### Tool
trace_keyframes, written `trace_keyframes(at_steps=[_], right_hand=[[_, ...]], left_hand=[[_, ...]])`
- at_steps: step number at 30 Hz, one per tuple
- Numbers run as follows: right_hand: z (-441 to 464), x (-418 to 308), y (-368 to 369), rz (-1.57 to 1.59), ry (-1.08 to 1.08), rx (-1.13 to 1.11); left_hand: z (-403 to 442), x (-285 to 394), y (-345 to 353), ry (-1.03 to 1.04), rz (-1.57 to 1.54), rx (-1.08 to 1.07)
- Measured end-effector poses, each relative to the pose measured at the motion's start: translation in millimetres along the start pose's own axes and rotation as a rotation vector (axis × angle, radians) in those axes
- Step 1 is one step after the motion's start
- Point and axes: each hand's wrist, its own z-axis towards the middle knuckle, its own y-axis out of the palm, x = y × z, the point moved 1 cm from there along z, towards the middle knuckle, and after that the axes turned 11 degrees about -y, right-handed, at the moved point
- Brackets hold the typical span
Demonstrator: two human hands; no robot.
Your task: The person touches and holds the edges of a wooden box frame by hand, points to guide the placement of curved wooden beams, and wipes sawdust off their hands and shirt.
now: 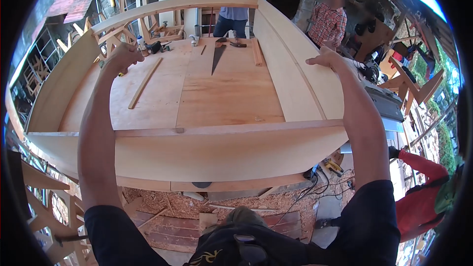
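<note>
A large wooden frame point(226, 133) of pale panels stands around a plywood base point(226, 88). My left hand point(124, 58) is raised over the left part of the base, fingers curled together; whatever they may hold is too small to tell. Near the top of the right side panel point(295, 64) is my right hand point(326, 60), thumb and fingers apart, with nothing visible in it. On the base lie a handsaw point(218, 56), a narrow wood strip point(145, 83), a white bottle point(141, 44) and a dark drill point(154, 47).
One person point(232, 12) stands behind the far panel, arms by a raised wood piece. Another in a checked shirt point(327, 23) is at the back right. A red sleeve point(423, 165) shows at the right. Cables and a yellow tool point(334, 166) lie below the frame's right corner.
</note>
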Motion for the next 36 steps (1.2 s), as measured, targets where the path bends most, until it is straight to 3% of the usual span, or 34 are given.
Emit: trace_keyframes(at_steps=[2, 8, 13, 16, 19, 29, 32, 36], right_hand=[[6, -7, -1, 0.016, -0.01, -0.006], [0, -7, -1, 0.108, 0.077, 0.011], [-2, 1, 4, 0.035, 0.002, 0.097], [-1, 2, 4, 0.015, -0.015, 0.131], [-1, 2, 5, 0.007, -0.015, 0.124], [3, 0, 5, 0.073, -0.009, 0.122], [12, 6, 3, 0.193, 0.006, -0.004], [8, 9, 7, 0.194, -0.024, 0.082]], left_hand=[[0, 1, 4, 0.087, 0.034, 0.008], [-27, 14, 12, 0.04, 0.155, -0.1], [-35, 9, 10, -0.076, 0.046, -0.189], [-27, 4, 10, -0.175, 0.159, -0.337], [-34, 1, 16, -0.191, -0.009, -0.566], [-27, -1, 15, -0.268, 0.048, -0.62], [-22, -5, 16, -0.253, 0.062, -0.624], [-21, -3, 16, -0.253, 0.076, -0.639]])
